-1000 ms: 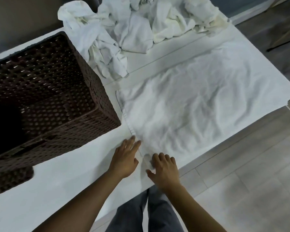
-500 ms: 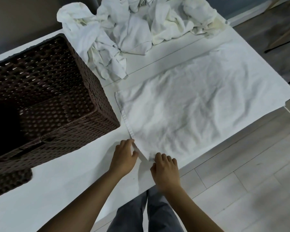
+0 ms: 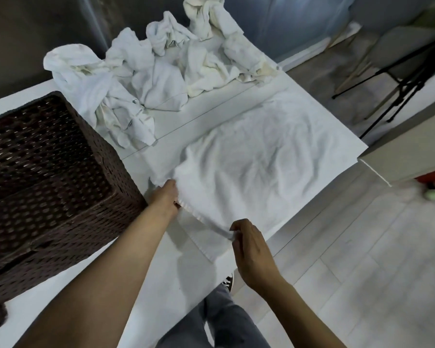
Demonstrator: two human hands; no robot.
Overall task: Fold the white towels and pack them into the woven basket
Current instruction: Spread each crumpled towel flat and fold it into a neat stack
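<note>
From the head view, you have one white towel [image 3: 256, 167] spread on the white table [image 3: 141, 285], and both your hands are on its near short edge. Your left hand [image 3: 167, 195] pinches the hem near the corner beside the woven basket [image 3: 48, 177], fingers tucked under the cloth. Your right hand [image 3: 249, 244] pinches the same hem nearer the table's front edge, thumb and fingertips closed on a small bunch of fabric. Between the two grips the edge is raised off the table and pulled fairly taut, which I judge is so you can carry it over the far end for the first fold without the edge sagging.

The rest of the towel lies flat but wrinkled, reaching toward the table's right end. The pile of unfolded towels [image 3: 161, 71] sits crumpled along the far side, well apart from your hands. The basket stands just left of your left wrist, close enough to receive each folded towel; its interior looks dark, and I cannot tell whether it holds anything.
</note>
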